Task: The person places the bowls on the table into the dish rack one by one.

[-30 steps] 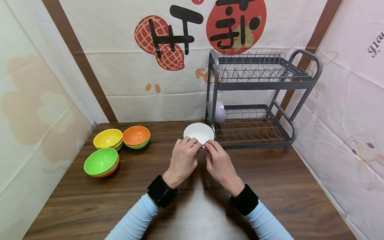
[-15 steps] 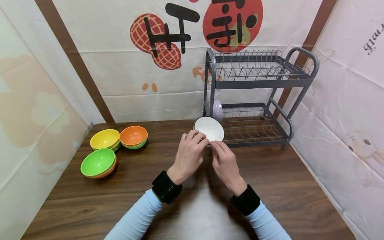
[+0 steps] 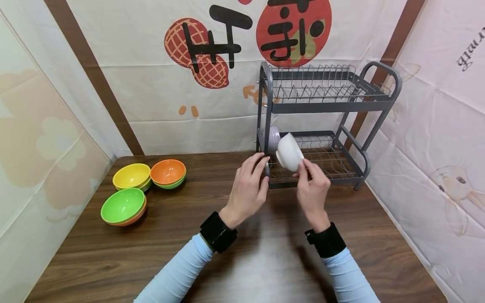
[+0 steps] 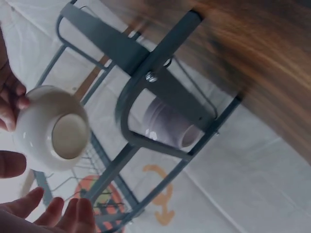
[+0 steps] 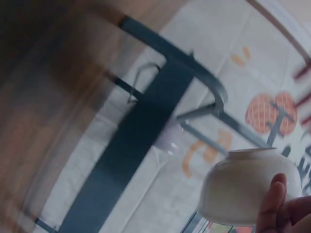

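A white bowl [image 3: 289, 153], tilted onto its side, is pinched at the rim by my right hand [image 3: 313, 189] in front of the rack's lower shelf. Its round foot shows in the left wrist view, where the bowl [image 4: 53, 128] hangs apart from the left fingers [image 4: 53, 208]. My left hand [image 3: 248, 187] is spread beside the rack's left front leg and holds nothing. The grey two-tier dish rack [image 3: 329, 107] stands at the back right. A pale lilac bowl [image 3: 273, 139] sits on edge at the left end of its lower shelf.
On the left of the wooden table [image 3: 170, 252] are stacked bowls: yellow [image 3: 131, 176] on green, orange [image 3: 168, 171] on green, and green [image 3: 123, 205] on orange. A printed cloth wall [image 3: 159, 109] closes off the back.
The white bowl has moved right and turned from face-up onto its side, towards the lower shelf. My left hand has let go of it; the right hand alone carries it.
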Tool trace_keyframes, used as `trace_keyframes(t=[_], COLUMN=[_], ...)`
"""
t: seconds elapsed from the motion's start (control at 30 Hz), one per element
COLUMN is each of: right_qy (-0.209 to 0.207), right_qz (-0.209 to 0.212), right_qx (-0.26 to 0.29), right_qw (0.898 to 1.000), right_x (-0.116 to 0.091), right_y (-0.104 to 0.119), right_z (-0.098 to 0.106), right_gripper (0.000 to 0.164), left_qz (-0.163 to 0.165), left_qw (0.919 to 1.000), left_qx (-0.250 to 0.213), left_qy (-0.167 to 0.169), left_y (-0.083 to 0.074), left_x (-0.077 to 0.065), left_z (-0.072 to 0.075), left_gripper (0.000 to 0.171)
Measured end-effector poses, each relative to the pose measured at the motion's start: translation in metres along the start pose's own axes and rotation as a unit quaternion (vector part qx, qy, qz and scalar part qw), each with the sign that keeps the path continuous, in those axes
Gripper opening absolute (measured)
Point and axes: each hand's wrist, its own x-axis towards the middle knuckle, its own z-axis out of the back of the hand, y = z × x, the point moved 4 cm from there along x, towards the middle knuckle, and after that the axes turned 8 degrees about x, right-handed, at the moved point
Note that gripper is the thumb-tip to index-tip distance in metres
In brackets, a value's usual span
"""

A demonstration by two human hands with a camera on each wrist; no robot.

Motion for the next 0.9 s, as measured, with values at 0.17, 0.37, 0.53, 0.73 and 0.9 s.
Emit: trace_keyframes(t=[0.17,0.37,0.53,0.73,0.9], right_qy=[-0.019,-0.023,-0.016,-0.001,0.011], right_qz=[-0.115,-0.219,-0.301,-0.376,-0.408], right_qx=[0.024,0.069,0.096,0.099,0.082], right_qw=[0.993,0.973,0.949,0.921,0.909], right_x=[0.035,0.074,0.101,0.123,0.131], right_y=[-0.018,-0.042,-0.061,-0.081,-0.1], right_z=[0.005,0.0,-0.013,-0.032,-0.039], right_gripper=[0.024,0.029,0.03,0.031,0.031], left_qz=[0.012,0.011,0.012,0.015,0.013], left_qw=[0.9977,0.9925,0.9855,0.9796,0.9782], left_qx=[0.028,0.059,0.084,0.101,0.108], left_qy=[0.06,0.107,0.147,0.173,0.177], left_y=[0.009,0.016,0.02,0.024,0.023], left_x=[-0.004,-0.009,-0.01,-0.011,-0.012], left_z=[-0.015,-0.029,-0.04,-0.047,-0.049], left_gripper=[0.053,0.053,0.053,0.052,0.052])
